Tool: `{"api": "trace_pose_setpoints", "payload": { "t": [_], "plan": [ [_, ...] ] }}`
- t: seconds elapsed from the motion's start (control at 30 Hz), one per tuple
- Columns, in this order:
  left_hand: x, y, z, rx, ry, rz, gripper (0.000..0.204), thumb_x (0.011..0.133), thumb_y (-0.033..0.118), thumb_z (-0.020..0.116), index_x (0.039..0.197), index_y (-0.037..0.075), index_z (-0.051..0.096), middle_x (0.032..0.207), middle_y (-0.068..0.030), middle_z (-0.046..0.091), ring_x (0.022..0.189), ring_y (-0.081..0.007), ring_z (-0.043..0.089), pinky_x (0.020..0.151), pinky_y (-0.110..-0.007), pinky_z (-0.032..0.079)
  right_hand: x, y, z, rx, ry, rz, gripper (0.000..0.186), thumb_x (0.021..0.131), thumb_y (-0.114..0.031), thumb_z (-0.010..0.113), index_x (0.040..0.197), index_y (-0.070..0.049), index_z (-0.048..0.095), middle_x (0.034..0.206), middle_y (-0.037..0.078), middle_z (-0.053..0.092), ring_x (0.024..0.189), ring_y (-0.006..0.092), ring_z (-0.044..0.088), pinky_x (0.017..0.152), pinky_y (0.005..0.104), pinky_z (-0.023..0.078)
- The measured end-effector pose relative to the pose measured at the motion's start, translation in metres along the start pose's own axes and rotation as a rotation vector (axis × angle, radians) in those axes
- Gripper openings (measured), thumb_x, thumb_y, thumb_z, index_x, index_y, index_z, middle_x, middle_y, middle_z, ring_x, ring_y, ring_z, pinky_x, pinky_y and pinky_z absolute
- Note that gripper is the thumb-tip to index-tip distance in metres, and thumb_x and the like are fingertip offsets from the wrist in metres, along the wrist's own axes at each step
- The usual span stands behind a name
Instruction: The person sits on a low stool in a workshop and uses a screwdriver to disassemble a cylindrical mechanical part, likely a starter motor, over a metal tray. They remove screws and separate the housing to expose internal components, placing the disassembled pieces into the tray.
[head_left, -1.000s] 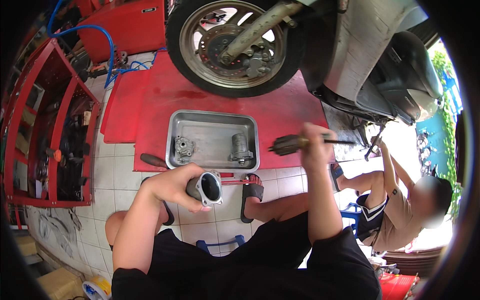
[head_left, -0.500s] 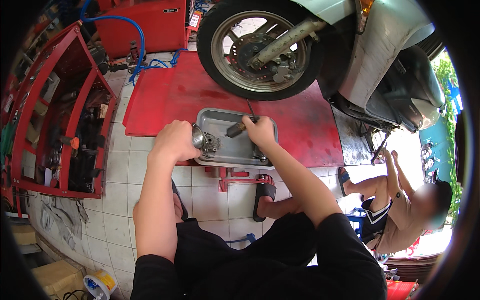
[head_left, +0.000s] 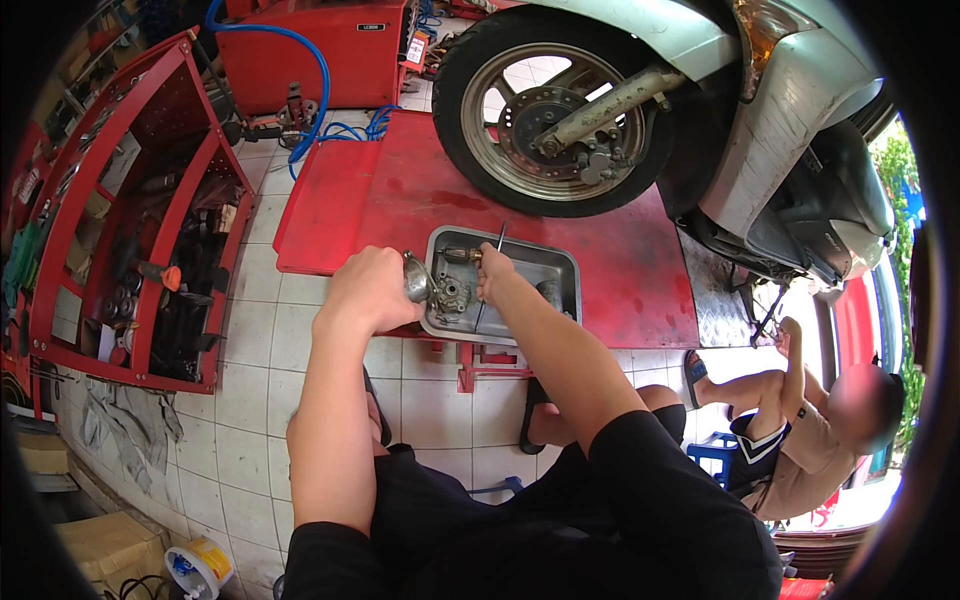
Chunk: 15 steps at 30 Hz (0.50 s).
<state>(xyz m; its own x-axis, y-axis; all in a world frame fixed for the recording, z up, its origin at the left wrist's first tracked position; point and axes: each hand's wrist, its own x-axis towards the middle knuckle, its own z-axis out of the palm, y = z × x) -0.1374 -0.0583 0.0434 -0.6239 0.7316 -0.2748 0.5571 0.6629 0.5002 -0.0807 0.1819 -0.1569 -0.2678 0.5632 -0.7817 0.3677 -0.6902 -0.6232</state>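
Note:
My left hand grips a metal cylindrical housing at the left side of the steel tray. My right hand is closed on a dark armature with metal shaft, held over the tray along with a thin rod that crosses it. A cast metal part lies in the tray beside the housing. Another cylindrical part is at the tray's right, partly behind my forearm. The tray rests on a red lift platform.
A scooter's front wheel stands beyond the tray. A red rack of tools is on the left; blue hoses lie behind. A co-worker sits at the right by the scooter. A bucket and carton are lower left.
Both hands have moved forward to the tray. The housing is tipped sideways at its left side; my right hand has brought the armature leftward over it. The view has shifted slightly.

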Motion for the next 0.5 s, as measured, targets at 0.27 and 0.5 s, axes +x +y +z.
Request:
{"api": "trace_pose_setpoints", "payload": {
  "t": [0.27, 0.5],
  "plan": [
    [0.003, -0.001, 0.006, 0.008, -0.015, 0.027, 0.033, 0.064, 0.018, 0.080, 0.083, -0.006, 0.069, 0.075, -0.0218, 0.070, 0.076, -0.0366, 0.070, 0.073, -0.042, 0.056, 0.008, -0.011, -0.017, -0.096, -0.317, 0.257, 0.045, 0.088, -0.054, 0.062, 0.067, -0.016, 0.050, 0.048, -0.008, 0.021, 0.039, 0.0101, 0.014, 0.046, 0.0307, 0.021],
    [0.011, 0.005, 0.010, 0.082, 0.012, 0.045, 0.037, 0.060, 0.021, 0.081, 0.088, -0.002, 0.072, 0.089, -0.0220, 0.071, 0.088, -0.0378, 0.069, 0.079, -0.044, 0.056, -0.016, -0.014, -0.040, 0.011, -0.408, 0.187, 0.043, 0.089, -0.053, 0.065, 0.074, -0.014, 0.053, 0.050, -0.010, 0.019, 0.041, 0.0080, 0.015, 0.047, 0.0278, 0.020]
  ]
}}
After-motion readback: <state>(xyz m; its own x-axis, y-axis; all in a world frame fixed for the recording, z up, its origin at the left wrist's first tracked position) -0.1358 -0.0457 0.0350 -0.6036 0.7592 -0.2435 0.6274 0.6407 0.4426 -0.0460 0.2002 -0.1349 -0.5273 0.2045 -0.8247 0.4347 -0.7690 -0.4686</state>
